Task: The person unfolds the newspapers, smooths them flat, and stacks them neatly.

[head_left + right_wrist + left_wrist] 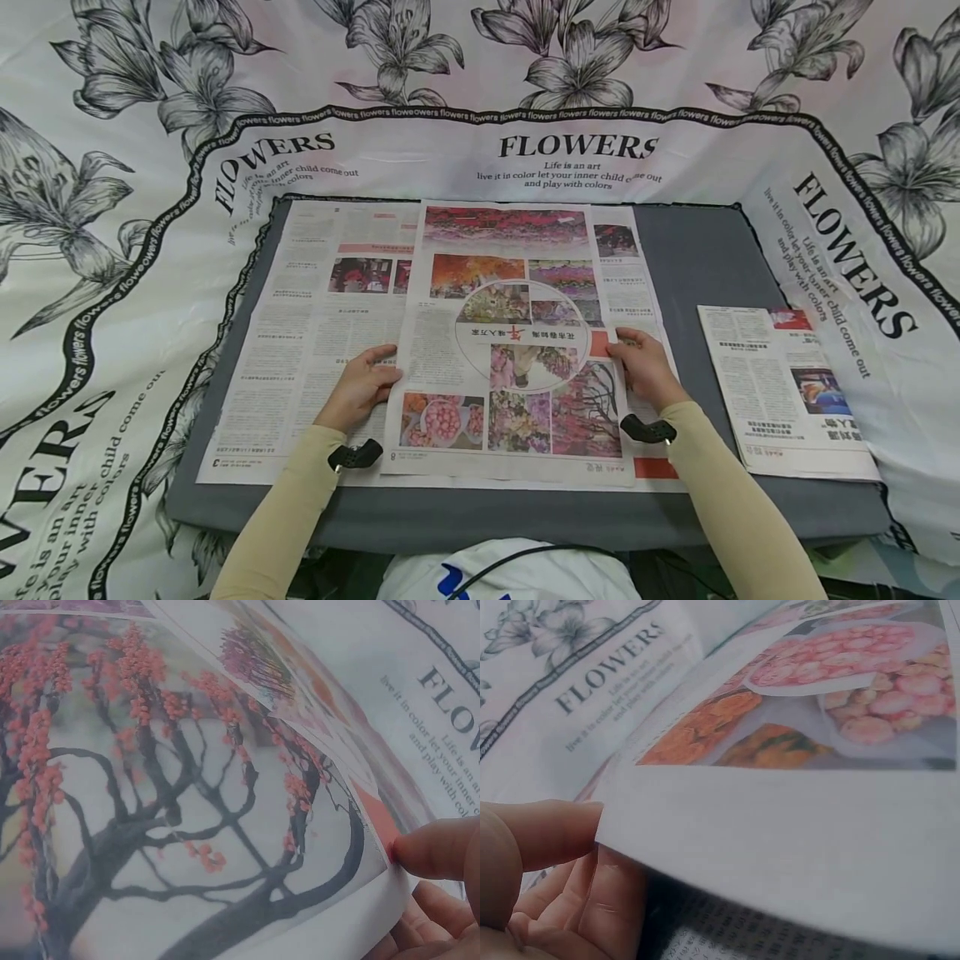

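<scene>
A newspaper sheet (446,358) covered with colour flower photos lies in the middle of the head view, over a wider spread newspaper (300,358). My left hand (360,387) pinches its left edge; in the left wrist view the thumb (555,832) is on top and the curled fingers (611,900) are beneath the paper. At the opposite edge, my right hand (647,367) pinches the sheet between thumb (431,851) and fingers. Near both hands the sheet is lifted a little and bends, with printed text showing under it on the left.
A folded newspaper (780,400) lies at the right of the grey table mat (697,258). Behind and at both sides spreads a white cloth (420,158) printed with flowers and lettering. A dark cable (525,552) crosses the person's white clothing at the table's front edge.
</scene>
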The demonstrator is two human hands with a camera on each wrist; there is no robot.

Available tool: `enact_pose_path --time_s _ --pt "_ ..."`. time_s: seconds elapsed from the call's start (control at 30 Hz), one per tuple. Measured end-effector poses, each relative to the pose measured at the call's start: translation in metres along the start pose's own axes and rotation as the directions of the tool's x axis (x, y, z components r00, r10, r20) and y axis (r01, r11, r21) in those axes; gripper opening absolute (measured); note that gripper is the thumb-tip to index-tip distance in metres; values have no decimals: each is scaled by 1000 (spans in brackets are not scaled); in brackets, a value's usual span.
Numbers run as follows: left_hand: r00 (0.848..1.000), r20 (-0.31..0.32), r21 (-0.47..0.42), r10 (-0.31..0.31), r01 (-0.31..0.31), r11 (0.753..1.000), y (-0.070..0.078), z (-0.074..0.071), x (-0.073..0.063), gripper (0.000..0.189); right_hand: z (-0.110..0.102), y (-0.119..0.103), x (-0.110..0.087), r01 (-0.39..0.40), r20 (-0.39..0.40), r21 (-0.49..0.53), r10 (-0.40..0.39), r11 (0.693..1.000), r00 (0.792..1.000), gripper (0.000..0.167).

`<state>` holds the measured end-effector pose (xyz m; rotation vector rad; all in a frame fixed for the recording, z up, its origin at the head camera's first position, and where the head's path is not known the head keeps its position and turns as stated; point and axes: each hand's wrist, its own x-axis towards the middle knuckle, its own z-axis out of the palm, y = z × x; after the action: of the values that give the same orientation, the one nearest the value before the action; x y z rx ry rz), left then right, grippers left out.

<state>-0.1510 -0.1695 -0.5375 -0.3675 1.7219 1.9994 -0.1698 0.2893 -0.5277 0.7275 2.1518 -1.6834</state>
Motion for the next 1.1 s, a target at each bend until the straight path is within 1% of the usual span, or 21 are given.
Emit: enact_pose_path --time_s 0.23,0.4,0.5,0.63,0.8,0.87,0.93,1.0,1.03,1.1 --pt "1000 -31 14 -6 7 1000 0 2 0 65 0 -2 0 -18 5 -8 18 1000 1000 67" --pt "998 -55 -6 -19 19 1000 0 2 0 63 0 -1 -1 -23 6 -1 23 1000 1000 68" --pt "998 -61 -10 -27 27 1000 -1 2 0 63 0 1 0 -18 9 12 18 1000 1000 68" --pt "998 -51 -2 -22 22 1000 0 1 -1 63 -1 2 1 -18 3 36 18 999 1000 69" --pt "998 -60 -3 -23 23 1000 2 2 -2 64 0 2 2 -16 -9 54 16 998 1000 67" --pt "996 -89 24 -19 21 999 4 3 -2 64 0 2 1 -12 -8 62 13 998 1000 67" --pt "994 -112 83 4 5 997 7 4 -2 64 -1 3 -1 -8 6 76 7 997 1000 68" --pt "990 -137 167 36 -13 986 12 6 -4 63 -4 4 -3 0 50 106 -5 994 999 68" --pt "988 -144 216 55 -23 976 14 8 -4 62 -6 5 -4 4 84 133 -16 991 996 68" --pt "987 -138 291 85 -41 956 19 10 -4 63 -13 7 -7 3 159 187 -33 982 987 67"
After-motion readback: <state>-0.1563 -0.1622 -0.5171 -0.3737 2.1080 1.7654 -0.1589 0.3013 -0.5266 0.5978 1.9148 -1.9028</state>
